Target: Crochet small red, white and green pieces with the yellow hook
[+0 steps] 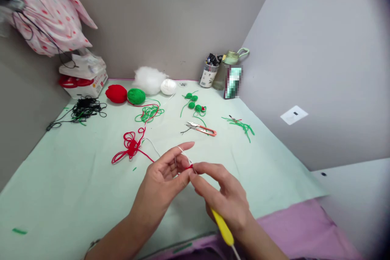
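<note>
While the left hand pinches a small red piece of yarn work between thumb and fingers, its index finger raised, I observe the right hand gripping a crochet hook, whose yellow handle projects below the palm. The red piece lies at the meeting point of both hands' fingertips, above the near middle of the pale green cloth; I cannot tell whether the hook's tip, largely hidden by the fingers, is inside a stitch. A white strand crosses the raised index finger and descends to the work. Left of the hands I note a loose red yarn coil, one strand running toward the left hand. Beyond it sit a red ball, a green ball and a white ball, the last just beside a mass of white fluff. Past the hands, I find orange-handled snips with small green balls behind them; green yarn clippings lie farther right.
</note>
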Tool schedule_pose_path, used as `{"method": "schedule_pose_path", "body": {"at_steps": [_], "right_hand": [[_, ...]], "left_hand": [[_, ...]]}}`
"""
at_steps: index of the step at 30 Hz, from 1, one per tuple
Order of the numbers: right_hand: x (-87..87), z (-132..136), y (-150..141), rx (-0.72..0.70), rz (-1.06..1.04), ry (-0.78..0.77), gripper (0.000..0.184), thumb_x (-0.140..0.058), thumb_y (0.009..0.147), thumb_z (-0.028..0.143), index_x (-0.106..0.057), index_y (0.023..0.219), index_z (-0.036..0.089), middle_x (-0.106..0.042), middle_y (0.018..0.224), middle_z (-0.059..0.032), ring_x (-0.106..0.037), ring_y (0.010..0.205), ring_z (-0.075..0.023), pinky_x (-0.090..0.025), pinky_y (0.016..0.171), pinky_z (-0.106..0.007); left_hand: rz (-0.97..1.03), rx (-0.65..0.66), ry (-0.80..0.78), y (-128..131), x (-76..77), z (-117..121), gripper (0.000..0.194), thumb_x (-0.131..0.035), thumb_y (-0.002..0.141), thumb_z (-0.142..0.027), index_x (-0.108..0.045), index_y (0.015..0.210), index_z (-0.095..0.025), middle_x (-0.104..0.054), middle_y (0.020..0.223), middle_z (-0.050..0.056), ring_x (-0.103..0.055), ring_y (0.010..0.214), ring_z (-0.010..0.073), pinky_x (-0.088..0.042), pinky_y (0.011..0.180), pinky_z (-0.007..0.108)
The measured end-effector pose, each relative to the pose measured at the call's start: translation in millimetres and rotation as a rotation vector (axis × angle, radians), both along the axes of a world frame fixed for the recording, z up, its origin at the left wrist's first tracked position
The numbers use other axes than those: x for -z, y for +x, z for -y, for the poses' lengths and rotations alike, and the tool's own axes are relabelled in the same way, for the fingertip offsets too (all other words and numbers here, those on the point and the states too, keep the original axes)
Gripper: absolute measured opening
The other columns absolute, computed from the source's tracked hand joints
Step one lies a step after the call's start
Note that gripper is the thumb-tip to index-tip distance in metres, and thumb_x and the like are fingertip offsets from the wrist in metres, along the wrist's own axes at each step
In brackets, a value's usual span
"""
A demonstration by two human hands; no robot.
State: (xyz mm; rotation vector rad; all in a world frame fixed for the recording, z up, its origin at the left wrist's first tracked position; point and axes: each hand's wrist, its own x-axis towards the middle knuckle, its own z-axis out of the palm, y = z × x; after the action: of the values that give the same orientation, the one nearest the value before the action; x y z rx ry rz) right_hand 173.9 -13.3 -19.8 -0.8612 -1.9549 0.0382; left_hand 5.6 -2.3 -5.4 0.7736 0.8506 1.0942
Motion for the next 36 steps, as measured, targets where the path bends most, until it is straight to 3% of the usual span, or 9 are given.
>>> {"method": "schedule_pose_path", "body": {"at_steps": [4,8,12,14,18,25,28,31,36], "right_hand": [[6.0,2,-1,0.024,0.07,0.129,0.048,-0.067,0.093,0.003,-0.071,0.133,0.03,-0.077,0.109,-0.0069,-0.076,0.098,-0.0215,-0.066,0.084,-0.031],[-4.0,6,2,-0.056,-0.254,-0.171,0.037,-0.059,0.101,0.013,-0.073,0.13,0.032,-0.078,0.106,-0.0065,-0.075,0.095,-0.0219,-0.064,0.079,-0.035],[-12.3,2,-1,-0.168,-0.734,-0.444,0.023,-0.057,0.105,0.022,-0.079,0.107,0.028,-0.074,0.088,-0.0049,-0.068,0.071,-0.0179,-0.058,0.064,-0.034],[-12.3,-1,-5,-0.236,-0.829,-0.512,0.02,-0.06,0.104,0.026,-0.08,0.102,0.027,-0.074,0.088,-0.005,-0.068,0.071,-0.0177,-0.058,0.064,-0.033],[-10.2,-3,-14,-0.191,-0.693,-0.455,0.021,-0.063,0.102,0.021,-0.081,0.106,0.029,-0.078,0.095,-0.0054,-0.072,0.092,-0.0208,-0.06,0.078,-0.034],[-4.2,4,-11,0.019,-0.349,-0.226,0.038,-0.069,0.093,0.008,-0.08,0.116,0.037,-0.076,0.099,-0.0044,-0.072,0.087,-0.0222,-0.06,0.072,-0.034],[-1.9,5,-8,-0.012,-0.241,-0.172,0.044,-0.071,0.091,0.007,-0.079,0.121,0.038,-0.077,0.107,-0.0055,-0.073,0.094,-0.0246,-0.062,0.076,-0.037],[-4.7,3,-6,-0.057,-0.436,-0.252,0.038,-0.061,0.099,0.008,-0.077,0.122,0.034,-0.076,0.1,-0.0054,-0.072,0.087,-0.0209,-0.06,0.072,-0.035],[-12.7,-6,-6,-0.188,-0.87,-0.524,0.016,-0.064,0.101,0.026,-0.081,0.1,0.027,-0.071,0.082,-0.0034,-0.066,0.067,-0.0162,-0.055,0.06,-0.032]], "left_hand": [[0.17,0.137,-0.172,-1,-2.8,0,0.043,-0.086,0.083,-0.031,-0.079,0.125,-0.03,-0.064,0.088,-0.001,-0.06,0.084,0.0133,-0.049,0.084,0.026],[0.214,0.147,-0.208,-7,-7.0,-3,0.039,-0.085,0.082,-0.028,-0.081,0.121,-0.028,-0.063,0.086,-0.001,-0.059,0.082,0.0127,-0.048,0.088,0.027],[0.096,0.054,-0.117,-8,-8.7,-2,0.033,-0.085,0.082,-0.027,-0.083,0.115,-0.029,-0.061,0.082,-0.002,-0.057,0.079,0.012,-0.046,0.083,0.025],[0.066,0.056,-0.063,-5,-8.3,0,0.037,-0.085,0.082,-0.025,-0.082,0.118,-0.032,-0.062,0.085,-0.002,-0.057,0.083,0.0133,-0.046,0.085,0.026],[0.067,0.058,-0.036,-1,-6.7,2,0.039,-0.087,0.082,-0.026,-0.081,0.12,-0.034,-0.065,0.087,-0.001,-0.06,0.09,0.0151,-0.046,0.091,0.029],[0.161,0.005,-0.117,2,-7.1,-1,0.046,-0.091,0.078,-0.029,-0.08,0.123,-0.032,-0.065,0.088,-0.003,-0.059,0.087,0.0128,-0.046,0.09,0.027],[0.22,0.078,-0.199,0,-7.3,-1,0.048,-0.091,0.078,-0.031,-0.079,0.125,-0.027,-0.067,0.091,0.0,-0.059,0.091,0.0144,-0.046,0.092,0.028],[0.252,0.12,-0.228,-5,-8.6,-3,0.046,-0.09,0.08,-0.028,-0.079,0.125,-0.025,-0.066,0.089,0.0,-0.059,0.086,0.0128,-0.046,0.092,0.027],[0.195,0.089,-0.166,-9,-11.0,-4,0.039,-0.089,0.08,-0.027,-0.082,0.118,-0.025,-0.064,0.087,-0.001,-0.057,0.081,0.0114,-0.046,0.087,0.025]]}}
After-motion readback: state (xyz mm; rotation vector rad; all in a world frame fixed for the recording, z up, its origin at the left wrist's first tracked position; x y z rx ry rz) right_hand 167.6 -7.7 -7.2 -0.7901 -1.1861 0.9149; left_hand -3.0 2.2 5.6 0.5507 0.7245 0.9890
